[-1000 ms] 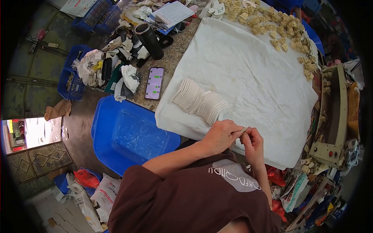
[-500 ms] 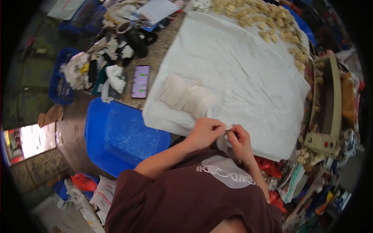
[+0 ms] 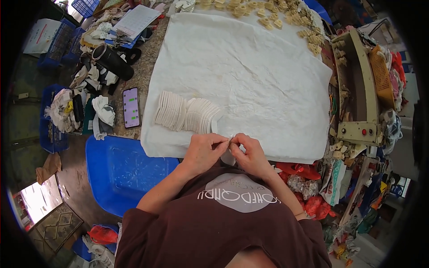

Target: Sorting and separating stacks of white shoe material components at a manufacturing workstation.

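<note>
Pinching left grip facing right grip

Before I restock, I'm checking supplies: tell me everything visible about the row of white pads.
The white pads are many thin, matte, fabric-looking pieces packed face to face in two adjoining bunches, the right one fanning. They rest on the white sheet toward its near left corner, just beyond the left hand; contact is unclear.

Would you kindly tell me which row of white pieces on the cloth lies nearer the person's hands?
The right row: its near end lies just beyond the left hand, whereas the left row lies farther off, toward the phone.
</note>
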`<state>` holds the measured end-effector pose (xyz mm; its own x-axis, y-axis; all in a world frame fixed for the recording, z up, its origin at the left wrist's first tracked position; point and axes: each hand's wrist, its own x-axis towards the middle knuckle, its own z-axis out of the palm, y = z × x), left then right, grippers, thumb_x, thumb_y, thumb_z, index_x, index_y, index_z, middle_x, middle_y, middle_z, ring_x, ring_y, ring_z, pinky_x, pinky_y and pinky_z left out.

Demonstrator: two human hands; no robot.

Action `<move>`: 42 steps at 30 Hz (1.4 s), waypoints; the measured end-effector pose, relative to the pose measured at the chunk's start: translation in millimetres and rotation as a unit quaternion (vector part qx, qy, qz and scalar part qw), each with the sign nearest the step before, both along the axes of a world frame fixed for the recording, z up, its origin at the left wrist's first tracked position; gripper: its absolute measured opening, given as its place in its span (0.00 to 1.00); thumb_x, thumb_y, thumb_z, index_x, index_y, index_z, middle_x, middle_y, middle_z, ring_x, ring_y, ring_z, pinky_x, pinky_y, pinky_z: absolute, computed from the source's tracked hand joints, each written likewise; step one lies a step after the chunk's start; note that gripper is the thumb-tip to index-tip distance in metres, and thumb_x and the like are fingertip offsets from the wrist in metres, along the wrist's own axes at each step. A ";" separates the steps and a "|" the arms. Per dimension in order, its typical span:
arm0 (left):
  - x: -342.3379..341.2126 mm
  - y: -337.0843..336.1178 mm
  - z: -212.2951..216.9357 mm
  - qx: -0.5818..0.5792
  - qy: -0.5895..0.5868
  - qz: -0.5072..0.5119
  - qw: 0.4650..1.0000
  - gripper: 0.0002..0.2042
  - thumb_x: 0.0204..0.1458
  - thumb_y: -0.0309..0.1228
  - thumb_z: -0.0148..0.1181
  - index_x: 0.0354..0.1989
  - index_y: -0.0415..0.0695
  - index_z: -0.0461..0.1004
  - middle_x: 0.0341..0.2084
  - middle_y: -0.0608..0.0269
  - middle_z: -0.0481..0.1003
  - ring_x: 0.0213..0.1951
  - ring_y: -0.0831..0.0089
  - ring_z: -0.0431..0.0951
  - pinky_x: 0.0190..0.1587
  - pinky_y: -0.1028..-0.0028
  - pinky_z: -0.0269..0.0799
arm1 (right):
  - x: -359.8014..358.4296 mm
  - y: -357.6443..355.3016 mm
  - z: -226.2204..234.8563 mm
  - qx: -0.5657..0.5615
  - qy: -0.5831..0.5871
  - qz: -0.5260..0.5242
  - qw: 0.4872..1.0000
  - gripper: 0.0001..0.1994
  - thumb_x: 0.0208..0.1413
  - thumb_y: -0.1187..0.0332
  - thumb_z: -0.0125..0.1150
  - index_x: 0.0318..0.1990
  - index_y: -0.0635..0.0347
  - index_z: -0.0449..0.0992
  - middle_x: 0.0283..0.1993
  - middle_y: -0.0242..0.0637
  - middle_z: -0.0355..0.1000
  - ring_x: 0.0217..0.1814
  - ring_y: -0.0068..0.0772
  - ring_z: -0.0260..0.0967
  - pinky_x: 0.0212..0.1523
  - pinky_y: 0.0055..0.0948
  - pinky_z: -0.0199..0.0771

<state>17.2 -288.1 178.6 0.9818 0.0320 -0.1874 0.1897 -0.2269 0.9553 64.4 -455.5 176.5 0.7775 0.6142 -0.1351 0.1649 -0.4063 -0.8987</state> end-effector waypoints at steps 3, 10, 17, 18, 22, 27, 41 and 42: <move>0.6 0.2 -0.6 0.010 0.011 -0.013 1.000 0.09 0.46 0.26 0.57 0.34 0.36 0.75 0.23 0.57 0.77 0.25 0.82 0.74 0.28 0.77 0.70 | -2.3 1.1 4.9 0.003 0.075 -0.027 0.997 0.06 0.50 0.72 0.52 0.30 0.66 0.68 0.25 0.42 0.70 0.24 0.35 0.66 0.27 0.28 0.65; -0.7 3.0 -16.6 -0.242 0.138 0.003 0.960 0.09 0.50 0.27 0.55 0.31 0.32 0.76 0.23 0.61 0.76 0.24 0.79 0.73 0.27 0.80 0.70 | -8.2 -6.5 1.9 0.037 0.119 -0.043 0.991 0.04 0.52 0.73 0.51 0.30 0.65 0.67 0.22 0.28 0.63 0.24 0.15 0.55 0.23 0.18 0.58; -1.7 -4.2 -7.4 -0.056 0.073 0.005 0.996 0.07 0.49 0.26 0.56 0.30 0.33 0.76 0.21 0.61 0.76 0.23 0.80 0.73 0.26 0.79 0.69 | -13.2 -0.2 14.8 -0.008 0.039 -0.074 0.996 0.07 0.52 0.71 0.51 0.32 0.68 0.69 0.26 0.43 0.71 0.26 0.31 0.68 0.26 0.27 0.66; -2.1 -5.3 -7.3 -0.056 0.072 0.002 0.996 0.07 0.49 0.26 0.56 0.30 0.33 0.76 0.21 0.61 0.76 0.23 0.80 0.73 0.26 0.79 0.69 | -12.1 0.1 16.9 -0.032 -0.001 -0.055 0.998 0.07 0.52 0.72 0.50 0.32 0.69 0.68 0.26 0.42 0.71 0.27 0.29 0.68 0.27 0.26 0.66; -2.1 -9.4 -4.7 0.051 -0.037 -0.031 0.998 0.06 0.47 0.24 0.57 0.31 0.35 0.76 0.20 0.57 0.75 0.21 0.77 0.73 0.25 0.77 0.68 | -7.1 -0.3 22.5 -0.089 0.000 -0.024 0.996 0.08 0.51 0.71 0.50 0.32 0.70 0.68 0.25 0.47 0.71 0.25 0.36 0.70 0.27 0.29 0.67; -2.2 -11.8 -2.3 0.082 -0.080 -0.055 0.992 0.06 0.46 0.24 0.57 0.30 0.36 0.76 0.19 0.55 0.74 0.21 0.73 0.74 0.25 0.76 0.68 | -5.5 -3.8 19.7 -0.119 0.035 -0.006 0.992 0.07 0.51 0.72 0.50 0.30 0.70 0.68 0.23 0.47 0.71 0.23 0.34 0.69 0.26 0.29 0.68; -0.9 -9.1 -21.2 -0.118 0.092 -0.026 0.988 0.06 0.45 0.25 0.56 0.25 0.34 0.75 0.16 0.63 0.74 0.19 0.82 0.71 0.23 0.79 0.67 | -11.5 -11.3 19.3 -0.077 0.060 -0.020 0.995 0.09 0.54 0.69 0.52 0.32 0.70 0.68 0.25 0.42 0.72 0.24 0.25 0.68 0.24 0.26 0.67; 0.8 -9.1 -20.3 -0.118 0.092 -0.027 0.988 0.06 0.45 0.25 0.56 0.25 0.34 0.75 0.16 0.63 0.74 0.19 0.82 0.71 0.23 0.79 0.67 | -10.9 -11.9 18.7 -0.088 0.057 -0.009 0.994 0.09 0.54 0.69 0.52 0.32 0.70 0.68 0.25 0.42 0.71 0.24 0.25 0.67 0.24 0.26 0.67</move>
